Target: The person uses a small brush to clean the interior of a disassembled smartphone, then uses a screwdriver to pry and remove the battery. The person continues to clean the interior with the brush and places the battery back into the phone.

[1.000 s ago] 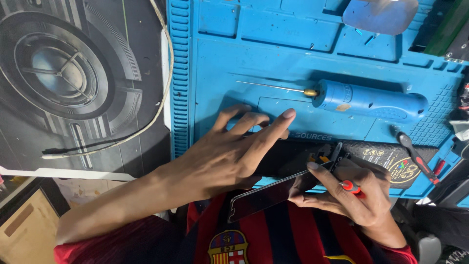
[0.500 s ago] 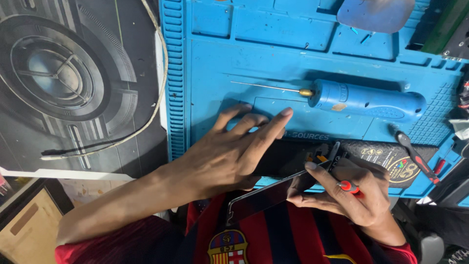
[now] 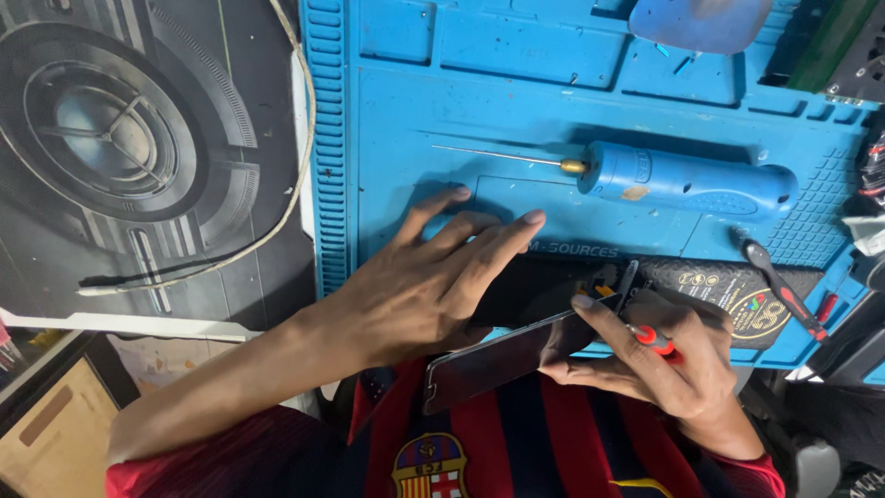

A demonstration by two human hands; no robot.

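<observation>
The blue mat (image 3: 553,101) is looking like matt, rubbery silicone, moulded into ribs and shallow trays. Lying on it, the blue tool (image 3: 691,180) is showing a smooth plastic body, a brass-coloured collar and a thin bare metal shaft. Below the tool, the phone screen (image 3: 502,358) is shining as dark glossy glass. Right of the tool, the red-and-black handled tool (image 3: 784,290) is looking like hard plastic. Left of the mat, a pale cord (image 3: 230,249) is appearing as dull, smooth plastic.

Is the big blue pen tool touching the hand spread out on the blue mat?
Apart. The head view shows bare blue mat between the blue pen tool and the left hand's fingers.
</observation>
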